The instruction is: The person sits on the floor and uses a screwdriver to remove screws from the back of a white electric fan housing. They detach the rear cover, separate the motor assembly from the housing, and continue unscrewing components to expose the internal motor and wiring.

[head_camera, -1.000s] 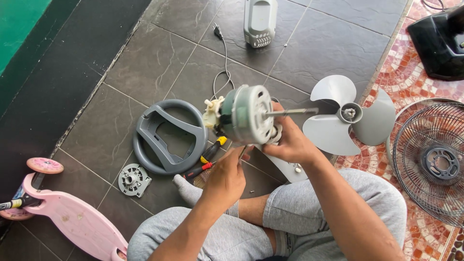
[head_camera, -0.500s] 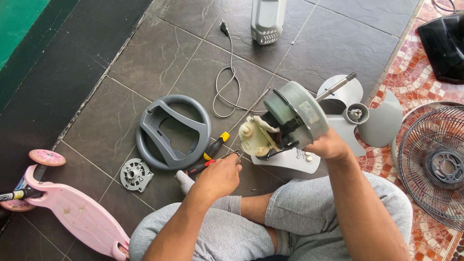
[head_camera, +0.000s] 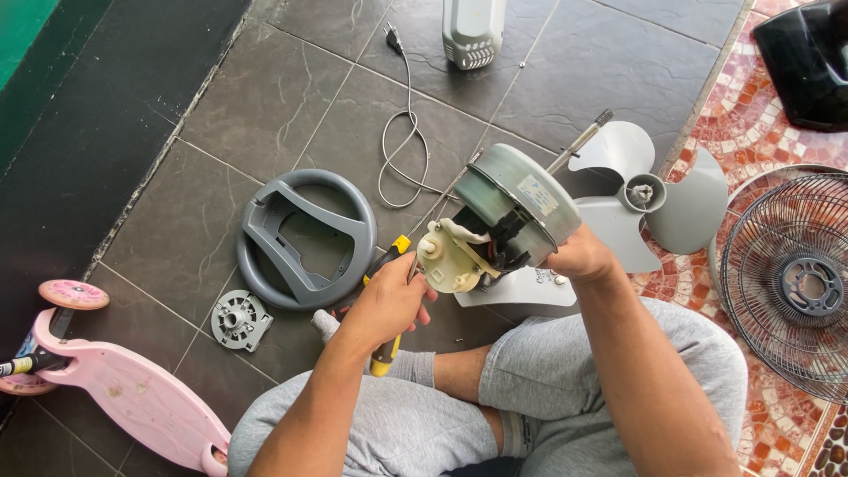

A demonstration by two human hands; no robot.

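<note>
Holding fan motor (head_camera: 512,212) off floor above lap: right hand (head_camera: 579,256) clamped on housing edge, shaft pointing up-right. Left hand (head_camera: 389,300) closed round yellow-black screwdriver (head_camera: 385,353), tip near cream gearbox (head_camera: 450,256).

Risks, judged:
- One-hand hold on heavy motor: may twist, drop onto floor (head_camera: 265,106).
- Tip slip: could gouge plastic gearbox or wiring.

Count: motor 1; screwdriver in hand 1; fan blade (head_camera: 649,208) 1; grey ring (head_camera: 305,238) 1; wire grille (head_camera: 795,283) 1.

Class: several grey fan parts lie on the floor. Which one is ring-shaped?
The grey ring guard mount, left of the hands; the blade has three paddles, and the small disc is solid.
</note>
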